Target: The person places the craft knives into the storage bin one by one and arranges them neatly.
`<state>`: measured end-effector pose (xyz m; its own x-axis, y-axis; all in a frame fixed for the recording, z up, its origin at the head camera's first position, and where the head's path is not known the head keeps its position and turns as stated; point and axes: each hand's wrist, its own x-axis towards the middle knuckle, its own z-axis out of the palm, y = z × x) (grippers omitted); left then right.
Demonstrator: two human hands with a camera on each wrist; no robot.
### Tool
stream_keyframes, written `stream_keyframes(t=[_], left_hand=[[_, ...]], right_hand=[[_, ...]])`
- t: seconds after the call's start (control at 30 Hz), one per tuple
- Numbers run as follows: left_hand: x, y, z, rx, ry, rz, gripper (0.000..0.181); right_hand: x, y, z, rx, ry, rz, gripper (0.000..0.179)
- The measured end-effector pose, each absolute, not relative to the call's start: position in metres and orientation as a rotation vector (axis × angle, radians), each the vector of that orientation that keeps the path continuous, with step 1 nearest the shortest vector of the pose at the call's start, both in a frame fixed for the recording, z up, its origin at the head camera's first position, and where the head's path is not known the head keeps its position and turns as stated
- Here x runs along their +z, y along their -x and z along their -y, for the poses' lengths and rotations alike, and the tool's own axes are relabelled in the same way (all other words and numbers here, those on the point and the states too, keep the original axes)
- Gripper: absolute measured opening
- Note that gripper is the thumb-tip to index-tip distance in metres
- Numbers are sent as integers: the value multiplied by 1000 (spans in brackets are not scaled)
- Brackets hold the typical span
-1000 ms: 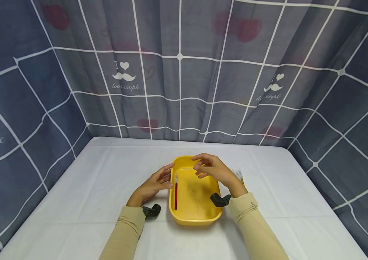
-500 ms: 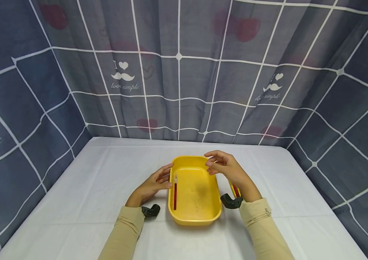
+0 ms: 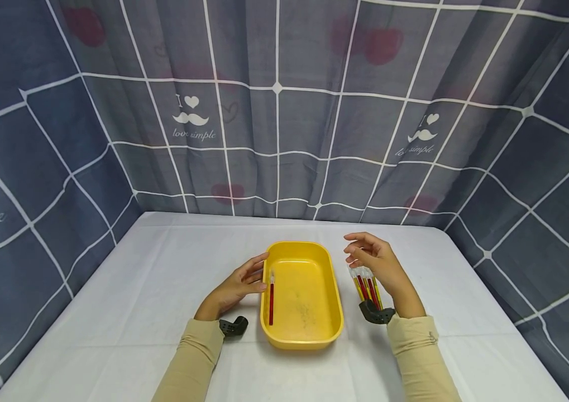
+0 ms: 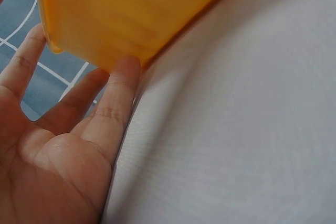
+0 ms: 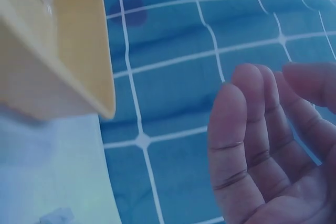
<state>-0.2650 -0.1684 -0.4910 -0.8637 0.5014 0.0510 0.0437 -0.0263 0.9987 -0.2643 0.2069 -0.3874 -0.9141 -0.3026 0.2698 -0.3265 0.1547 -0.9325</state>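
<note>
A yellow plastic tray [image 3: 304, 341] stands on the white-covered table. Along its left inner side lies a slim red pencil-like stick [image 3: 271, 304] with a clear end pointing away. My left hand [image 3: 239, 286] rests against the tray's left side; in the left wrist view its fingertips touch the yellow outer wall [image 4: 121, 14], fingers spread and not curled round it. Right of the tray, my right hand [image 3: 379, 262] hovers with loosely bent fingers and nothing in them. Below that hand lies a bunch of red and yellow pencil-like sticks [image 3: 368, 287] with clear ends, partly covered by the wrist camera.
The white tablecloth [image 3: 163, 335] spreads around the tray on all sides. A blue-grey checked curtain [image 3: 244, 178] hangs at the back and along both sides. A dark wrist camera [image 3: 376, 314] juts from the right wrist, another wrist camera [image 3: 234, 326] from the left.
My right hand has moved right, from over the tray to above the bunch of sticks, bringing more of them into sight. The left hand and the tray have stayed in place.
</note>
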Motion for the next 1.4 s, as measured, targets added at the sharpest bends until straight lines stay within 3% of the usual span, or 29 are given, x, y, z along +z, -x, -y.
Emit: stream_keyframes(t=[0.67,1.07,1.4], left_hand=[[-491,265,167,1946,-548,-1950,88],[-489,263,168,1952,-547,-1948,87],[-488,262,167,1951,-539,-1961,88]], right_hand=[[-413,275,-245,2098,-357,2280,24],[-436,284,-263,2019,-225,2475,49],[-448,284,-273,1975,-134,2572,52]])
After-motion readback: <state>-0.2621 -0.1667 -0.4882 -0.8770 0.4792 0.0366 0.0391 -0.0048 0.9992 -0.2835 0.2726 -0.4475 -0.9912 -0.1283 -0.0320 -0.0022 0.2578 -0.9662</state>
